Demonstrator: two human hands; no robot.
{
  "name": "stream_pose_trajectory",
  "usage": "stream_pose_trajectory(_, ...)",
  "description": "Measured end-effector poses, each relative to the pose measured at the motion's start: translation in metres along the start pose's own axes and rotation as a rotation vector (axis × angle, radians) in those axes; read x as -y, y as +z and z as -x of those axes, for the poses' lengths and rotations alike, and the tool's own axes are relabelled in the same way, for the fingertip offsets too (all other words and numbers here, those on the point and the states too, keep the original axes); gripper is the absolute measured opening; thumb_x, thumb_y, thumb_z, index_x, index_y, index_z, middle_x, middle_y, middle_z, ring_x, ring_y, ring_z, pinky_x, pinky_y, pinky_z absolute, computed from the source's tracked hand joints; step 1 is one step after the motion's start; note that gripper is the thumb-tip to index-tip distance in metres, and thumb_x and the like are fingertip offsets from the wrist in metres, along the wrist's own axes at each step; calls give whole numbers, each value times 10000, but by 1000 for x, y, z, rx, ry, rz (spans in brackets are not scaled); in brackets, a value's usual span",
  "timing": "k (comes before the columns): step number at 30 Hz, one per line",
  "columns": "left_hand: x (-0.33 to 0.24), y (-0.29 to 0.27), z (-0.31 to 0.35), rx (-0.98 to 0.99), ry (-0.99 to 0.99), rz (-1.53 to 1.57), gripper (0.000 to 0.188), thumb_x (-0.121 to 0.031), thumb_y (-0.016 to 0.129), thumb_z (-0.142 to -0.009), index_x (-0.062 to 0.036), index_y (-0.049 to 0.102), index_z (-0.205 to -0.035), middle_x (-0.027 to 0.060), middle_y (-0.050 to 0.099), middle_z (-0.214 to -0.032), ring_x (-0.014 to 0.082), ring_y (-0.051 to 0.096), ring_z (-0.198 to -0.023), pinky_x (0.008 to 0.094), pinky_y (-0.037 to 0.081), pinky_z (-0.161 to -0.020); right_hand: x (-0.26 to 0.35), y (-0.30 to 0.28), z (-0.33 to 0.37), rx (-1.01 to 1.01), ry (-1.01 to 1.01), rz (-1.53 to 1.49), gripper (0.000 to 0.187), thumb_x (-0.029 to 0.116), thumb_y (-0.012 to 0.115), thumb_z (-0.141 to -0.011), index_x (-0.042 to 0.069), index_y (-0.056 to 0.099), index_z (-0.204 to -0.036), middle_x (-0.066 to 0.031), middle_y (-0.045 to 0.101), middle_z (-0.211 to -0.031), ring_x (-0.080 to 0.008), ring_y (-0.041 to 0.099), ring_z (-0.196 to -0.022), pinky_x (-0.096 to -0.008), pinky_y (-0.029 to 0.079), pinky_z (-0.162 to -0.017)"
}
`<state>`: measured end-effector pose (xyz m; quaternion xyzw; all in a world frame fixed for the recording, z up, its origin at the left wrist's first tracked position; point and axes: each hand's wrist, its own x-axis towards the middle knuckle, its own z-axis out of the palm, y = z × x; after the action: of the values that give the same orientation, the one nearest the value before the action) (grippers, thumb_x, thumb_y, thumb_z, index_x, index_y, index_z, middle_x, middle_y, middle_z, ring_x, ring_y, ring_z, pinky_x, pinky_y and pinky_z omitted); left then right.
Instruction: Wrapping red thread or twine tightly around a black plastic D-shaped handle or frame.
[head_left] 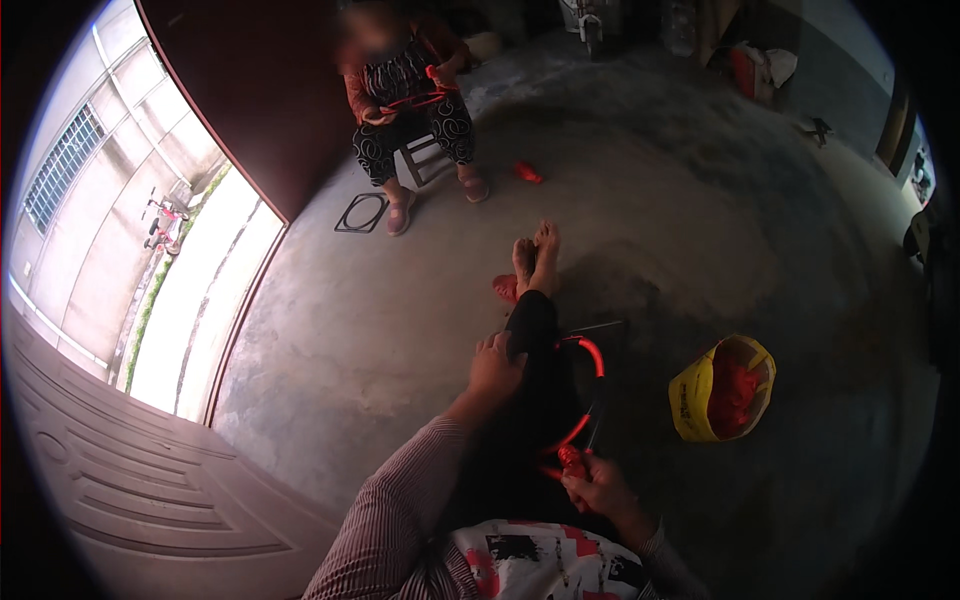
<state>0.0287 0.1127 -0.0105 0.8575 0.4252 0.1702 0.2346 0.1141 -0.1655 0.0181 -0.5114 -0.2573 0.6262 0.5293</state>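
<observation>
My left hand (496, 362) rests on my own dark-trousered leg, fingers curled over the knee, holding nothing that I can see. Lower down, my right hand (598, 486) is closed on the end of a red curved ring (590, 352) that arcs over my lap, with a thin dark rod beside it. My bare feet (535, 255) stretch out on the concrete floor, with a red slipper (505, 288) beside them.
A yellow bag (690, 395) full of red pieces lies to my right. Another person (410, 100) sits on a stool opposite, handling red material. A small red piece (527, 172) and a square frame (362, 213) lie on the floor. An open doorway (200, 290) is at left.
</observation>
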Motion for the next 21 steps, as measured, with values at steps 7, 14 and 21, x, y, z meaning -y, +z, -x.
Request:
stream_pose_trajectory(7, -56, -8, 61, 282, 430, 265, 440, -81, 694, -760, -33, 563, -1177, 168, 594, -1172, 354, 550, -1135, 422, 459, -967, 29, 12, 36, -202, -42, -142, 73, 119, 565, -916, 67, 529, -878, 9, 520, -632, -52, 465, -459, -212, 375, -426)
stream_pose_trajectory(14, -124, -16, 125, 464, 753, 460, 434, -16, 660, -667, -38, 573, -1092, 159, 614, -1029, 325, 607, -988, 397, 486, -884, 86, -4, 60, -77, -237, -215, 262, 155, 602, -846, 13, 553, -1060, -68, 575, -746, -101, 508, -530, -238, 426, -500)
stream_pose_trajectory(21, -111, 2, 93, 273, 3, 853, 38, 11, 574, -885, -9, 597, -907, -1, 587, -733, 43, 531, -609, 207, 454, -583, 88, -66, 65, -89, -427, 430, 199, 99, 618, -815, -11, 645, -979, -60, 579, -848, -130, 586, -657, -271, 471, -587)
